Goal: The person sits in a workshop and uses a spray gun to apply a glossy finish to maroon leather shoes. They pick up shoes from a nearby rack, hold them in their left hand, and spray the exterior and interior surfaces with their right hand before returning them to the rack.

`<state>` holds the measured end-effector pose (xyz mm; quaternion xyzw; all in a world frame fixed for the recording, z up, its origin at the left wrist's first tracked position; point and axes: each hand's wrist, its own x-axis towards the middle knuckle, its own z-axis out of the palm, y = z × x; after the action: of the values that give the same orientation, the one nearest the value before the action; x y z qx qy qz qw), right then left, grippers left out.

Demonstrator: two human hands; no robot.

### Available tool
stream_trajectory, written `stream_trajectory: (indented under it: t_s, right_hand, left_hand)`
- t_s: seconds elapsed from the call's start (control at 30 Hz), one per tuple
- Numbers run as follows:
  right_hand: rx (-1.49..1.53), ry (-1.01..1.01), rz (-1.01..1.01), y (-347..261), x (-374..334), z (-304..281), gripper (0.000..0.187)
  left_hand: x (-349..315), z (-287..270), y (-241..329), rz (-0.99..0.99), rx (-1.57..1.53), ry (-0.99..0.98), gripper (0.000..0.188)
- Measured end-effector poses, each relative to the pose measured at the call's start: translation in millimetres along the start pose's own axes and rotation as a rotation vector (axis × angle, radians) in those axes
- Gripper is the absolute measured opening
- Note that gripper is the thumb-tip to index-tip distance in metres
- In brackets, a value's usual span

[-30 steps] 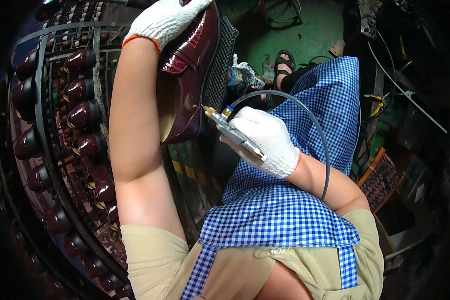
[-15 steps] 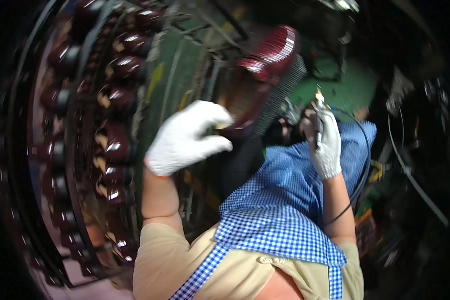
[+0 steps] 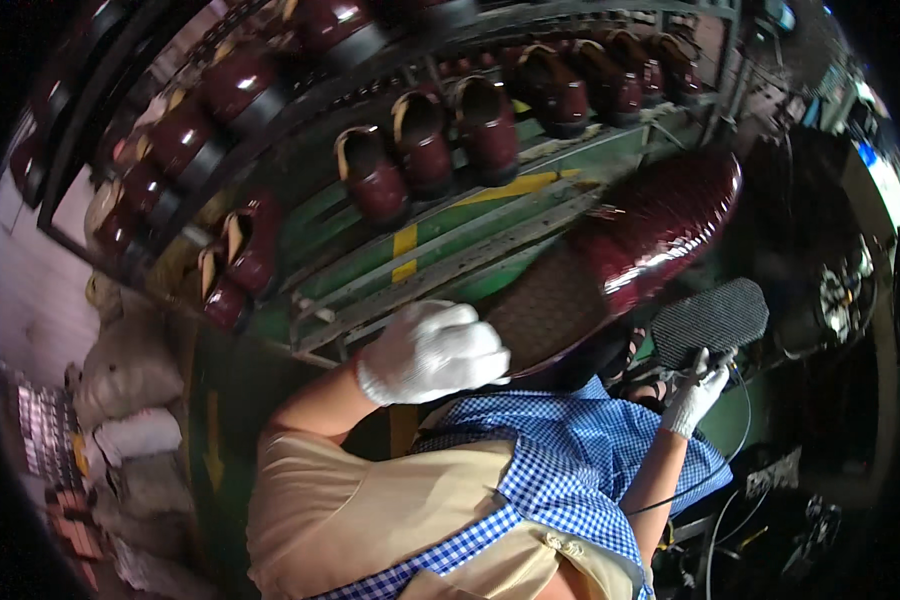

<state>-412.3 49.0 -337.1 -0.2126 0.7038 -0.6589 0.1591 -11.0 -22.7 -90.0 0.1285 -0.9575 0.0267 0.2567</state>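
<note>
A glossy dark red shoe (image 3: 660,230) is raised in front of me, its toe toward the upper right and its brown insole showing. My left hand (image 3: 435,355), in a white knit glove, is closed at the shoe's heel end. Lower right, my right hand (image 3: 698,395), also gloved, is closed around a small tool with a thin dark hose (image 3: 748,420); little of the tool shows. Just beyond that hand is a rounded dark grey mesh pad (image 3: 710,320), below the shoe's toe. Whether the fingers touch the pad I cannot tell.
Metal racks (image 3: 430,215) with several similar dark red shoes (image 3: 420,140) extend across the back and left. Pale sacks (image 3: 135,370) are piled at the left. A blue checked apron (image 3: 570,450) covers my lap. More hoses hang at the lower right.
The view has swung left, bringing the racks across the top. The shoe now appears larger and above the mesh pad, still at my left hand. My right hand has come close to the pad.
</note>
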Motion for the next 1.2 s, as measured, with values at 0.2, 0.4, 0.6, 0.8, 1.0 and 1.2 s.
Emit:
stream_trajectory:
  t_s: [0.2, 0.4, 0.6, 0.8, 1.0, 1.2]
  right_hand:
    - [-0.286, 0.053, -0.156, -1.9, 25.5, -2.9, 0.070]
    - [-0.289, 0.044, -0.290, 20.4, 61.0, -18.1, 0.067]
    - [-0.332, -0.002, -0.098, -1.2, 56.6, -25.3, 0.062]
    - [-0.389, 0.077, -0.296, 7.6, 56.3, -26.2, 0.061]
    - [-0.409, 0.088, -0.163, -18.2, 37.4, -20.8, 0.044]
    - [-0.353, 0.087, -0.148, -26.9, 24.1, -16.9, 0.037]
  left_hand:
    - [-173.2, 2.0, 52.9, -0.239, 0.457, 0.087, 0.031]
    - [-203.9, 42.8, 76.7, -0.637, 0.511, 0.165, 0.032]
    - [-158.5, 34.9, 41.4, -0.740, 0.568, 0.396, 0.034]
    - [-92.3, -22.9, -40.0, -0.951, 0.557, 0.486, 0.022]
    - [-61.5, -63.0, -86.1, -0.952, 0.838, 0.227, 0.050]
    - [-15.0, -53.7, -130.2, -1.068, 0.320, -0.124, 0.077]
